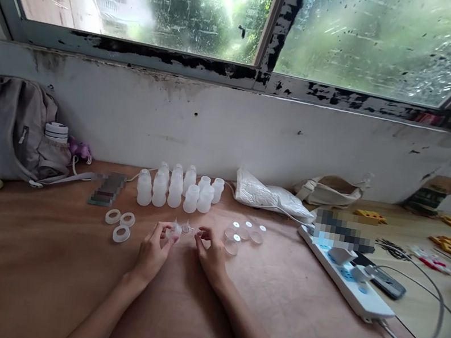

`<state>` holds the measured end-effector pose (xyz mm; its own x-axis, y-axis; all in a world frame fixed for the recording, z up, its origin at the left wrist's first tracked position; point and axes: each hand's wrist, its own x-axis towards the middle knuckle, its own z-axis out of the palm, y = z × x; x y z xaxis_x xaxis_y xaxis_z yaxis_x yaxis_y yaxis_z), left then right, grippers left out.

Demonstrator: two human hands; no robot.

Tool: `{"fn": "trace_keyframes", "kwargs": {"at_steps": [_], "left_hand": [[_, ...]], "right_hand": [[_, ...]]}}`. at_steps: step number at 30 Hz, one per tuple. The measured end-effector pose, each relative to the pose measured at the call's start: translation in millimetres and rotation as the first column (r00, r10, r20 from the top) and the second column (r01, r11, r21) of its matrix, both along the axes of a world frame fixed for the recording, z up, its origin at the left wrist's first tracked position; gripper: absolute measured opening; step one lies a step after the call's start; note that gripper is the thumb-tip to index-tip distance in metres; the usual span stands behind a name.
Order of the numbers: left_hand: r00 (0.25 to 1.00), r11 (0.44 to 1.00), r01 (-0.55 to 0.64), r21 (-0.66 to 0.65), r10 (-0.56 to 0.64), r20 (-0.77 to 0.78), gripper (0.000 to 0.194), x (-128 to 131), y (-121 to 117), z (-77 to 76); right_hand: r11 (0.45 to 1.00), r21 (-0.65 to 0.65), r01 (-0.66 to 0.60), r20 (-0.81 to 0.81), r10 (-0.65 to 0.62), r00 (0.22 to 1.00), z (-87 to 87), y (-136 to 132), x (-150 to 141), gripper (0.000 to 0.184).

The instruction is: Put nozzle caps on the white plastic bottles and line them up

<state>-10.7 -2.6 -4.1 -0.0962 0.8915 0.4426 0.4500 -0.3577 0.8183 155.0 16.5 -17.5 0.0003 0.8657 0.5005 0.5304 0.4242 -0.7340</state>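
Translucent piece [173, 232] sat pinched in the left hand [154, 252]; a pointed piece [185, 227] was between that grip and the right hand [212, 256], whose hold I couldn't tell; delicate fingertip handling seemed underway, calling for light pressure.

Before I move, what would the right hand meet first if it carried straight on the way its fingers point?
Probably the small clear pointed piece just beyond the right hand's fingertips, though depth is hard to judge; the frosted bottles stand farther back.
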Motion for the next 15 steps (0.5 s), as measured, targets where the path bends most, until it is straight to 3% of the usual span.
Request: {"fn": "trace_keyframes", "kwargs": {"at_steps": [2, 7, 11, 15], "left_hand": [[0.996, 0.999, 0.053, 0.0, -0.053, 0.069, 0.03, 6.0, -3.5, -0.4], [0.982, 0.983, 0.175, 0.052, -0.17, -0.085, 0.036, 13.7, -9.5, -0.9], [0.973, 0.975, 0.213, 0.065, -0.205, -0.111, 0.034, 14.7, -11.1, 1.1], [0.974, 0.972, 0.228, 0.059, -0.227, -0.022, 0.034, 14.4, -12.0, 4.4]], "right_hand": [[0.999, 0.03, -0.038, -0.011, 0.038, 0.999, 4.7, -6.0, -3.1, 0.014], [0.973, -0.023, -0.231, -0.159, 0.225, 0.961, 12.6, -17.5, -9.5, 0.026], [0.881, -0.151, -0.448, -0.48, 0.331, 0.813, 14.5, -17.7, -10.8, 0.036], [0.836, -0.194, -0.513, -0.665, 0.273, 0.695, 15.6, -14.6, -10.0, 0.028]]}}
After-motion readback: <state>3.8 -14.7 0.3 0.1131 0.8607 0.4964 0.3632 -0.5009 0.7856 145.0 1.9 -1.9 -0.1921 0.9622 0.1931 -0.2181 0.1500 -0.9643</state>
